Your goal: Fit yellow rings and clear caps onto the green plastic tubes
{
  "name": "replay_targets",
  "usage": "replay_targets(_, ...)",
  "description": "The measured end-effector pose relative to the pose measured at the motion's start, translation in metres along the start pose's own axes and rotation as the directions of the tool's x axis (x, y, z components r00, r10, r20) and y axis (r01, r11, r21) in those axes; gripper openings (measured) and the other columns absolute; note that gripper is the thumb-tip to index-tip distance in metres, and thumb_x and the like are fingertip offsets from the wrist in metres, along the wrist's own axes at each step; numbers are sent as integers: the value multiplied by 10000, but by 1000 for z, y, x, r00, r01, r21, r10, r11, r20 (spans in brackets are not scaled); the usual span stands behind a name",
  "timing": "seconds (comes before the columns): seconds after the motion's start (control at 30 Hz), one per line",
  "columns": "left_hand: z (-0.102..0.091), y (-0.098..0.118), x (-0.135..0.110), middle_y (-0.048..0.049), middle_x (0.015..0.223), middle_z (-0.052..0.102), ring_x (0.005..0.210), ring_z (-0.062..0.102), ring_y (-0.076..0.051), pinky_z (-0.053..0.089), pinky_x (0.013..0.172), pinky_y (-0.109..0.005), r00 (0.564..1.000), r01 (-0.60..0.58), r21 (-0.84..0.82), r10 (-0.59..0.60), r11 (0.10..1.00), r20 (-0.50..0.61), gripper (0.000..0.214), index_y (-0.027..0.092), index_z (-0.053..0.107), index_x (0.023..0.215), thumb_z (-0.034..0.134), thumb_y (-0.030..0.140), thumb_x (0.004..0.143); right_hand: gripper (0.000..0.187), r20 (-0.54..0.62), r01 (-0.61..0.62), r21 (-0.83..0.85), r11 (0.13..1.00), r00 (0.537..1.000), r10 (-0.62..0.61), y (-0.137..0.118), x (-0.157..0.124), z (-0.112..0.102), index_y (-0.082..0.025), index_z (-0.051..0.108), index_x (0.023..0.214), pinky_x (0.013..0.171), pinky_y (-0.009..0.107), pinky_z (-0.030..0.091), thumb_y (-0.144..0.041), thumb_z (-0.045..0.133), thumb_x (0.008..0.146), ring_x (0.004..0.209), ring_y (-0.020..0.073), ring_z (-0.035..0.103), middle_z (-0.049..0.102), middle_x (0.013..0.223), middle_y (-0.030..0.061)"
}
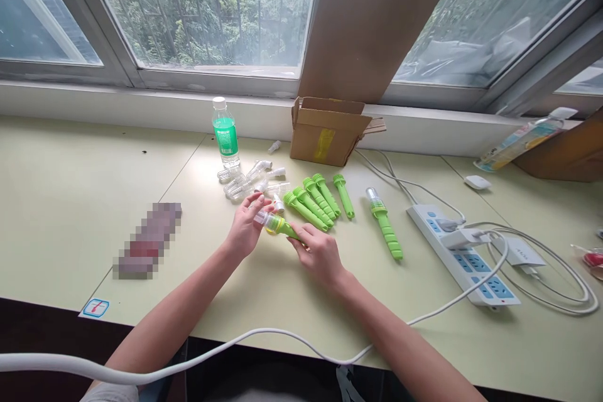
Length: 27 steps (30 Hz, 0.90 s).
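Between my hands is a green plastic tube with a clear cap, lying at a slant above the table. My left hand has its fingers closed around the clear end. My right hand grips the green handle end, covering its tip. Just beyond lie several green ribbed handles without caps, side by side. Several loose clear plastic caps are heaped behind my left hand. To the right lies another green handle with a clear cap fitted on its top.
A bottle with a green label stands behind the caps, near an open cardboard box. A white power strip with plugs and looping cables lies at right. One white cable crosses in front of my arms. A blurred object lies left.
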State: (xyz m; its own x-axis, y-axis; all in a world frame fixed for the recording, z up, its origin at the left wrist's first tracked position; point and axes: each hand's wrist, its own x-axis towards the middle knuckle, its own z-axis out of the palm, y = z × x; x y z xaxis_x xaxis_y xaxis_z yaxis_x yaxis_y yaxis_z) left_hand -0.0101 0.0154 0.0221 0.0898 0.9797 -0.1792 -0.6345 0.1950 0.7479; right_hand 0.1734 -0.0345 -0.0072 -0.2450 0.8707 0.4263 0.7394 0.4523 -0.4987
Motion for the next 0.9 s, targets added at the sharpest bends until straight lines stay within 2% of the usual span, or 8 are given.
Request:
replay_targets(0.13,-1,2,1,-53,996,669,918,677,-182,506,911,-365,1000,-27,18,27,999,-4,410,190,545,1064,750,166,709,377,26,95,-139,986,995,-93,-1,-5,7,-137,628,1236,559,260,381,-306,461,943,675,175,586,678,821,99)
replay_targets(0.3,-4,2,2,-76,1078,666,976,669,-205,493,946,-407,998,-43,23,42,999,39,344,183,563,1022,688,103,712,346,158,-102,234,967,985,65,-13,-2,4,-165,656,1161,608,276,411,-350,487,921,689,180,560,659,813,70)
replay_targets(0.43,-6,7,0,-63,1074,677,909,682,-183,510,917,-386,993,-49,34,45,998,106,324,192,579,994,707,103,710,357,545,-527,633,567,824,157,-18,4,-6,-161,660,969,442,222,298,-477,512,893,473,89,388,507,621,-12)
replay_targets(0.53,-3,17,-4,-55,1070,683,879,686,-170,511,922,-385,974,-25,31,18,999,226,316,203,591,994,725,124,719,390,784,-772,610,178,621,7,-17,7,-15,-160,605,983,391,197,186,-525,522,873,397,37,242,454,619,-37)
replay_targets(0.6,-1,21,-7,-64,1090,678,921,681,-180,494,957,-391,959,-21,28,12,999,285,321,198,595,1007,732,141,723,392,818,-812,575,102,572,-57,-16,8,-18,-172,586,1038,391,192,175,-521,513,878,388,29,218,457,632,-39)
replay_targets(0.67,2,22,-7,-77,1118,665,1006,661,-206,479,982,-402,962,-39,15,33,999,272,356,195,586,1041,741,158,723,398,780,-761,613,213,626,-10,-16,8,-17,-167,609,1009,393,199,201,-526,486,892,392,41,261,467,630,-29)
replay_targets(0.77,4,17,-5,-75,1083,667,994,667,-223,506,927,-404,992,-55,39,50,998,116,418,203,559,1080,764,201,717,398,487,-448,588,673,861,147,-15,5,-9,-168,674,985,434,232,290,-504,474,909,468,101,402,529,640,12)
replay_targets(0.9,4,8,-4,-71,992,684,940,684,-211,527,857,-343,998,-1,40,3,999,-55,437,192,537,1076,778,232,714,359,-21,42,-31,999,999,-43,-9,-2,4,-176,641,1219,541,261,332,-338,484,939,625,153,528,643,767,73)
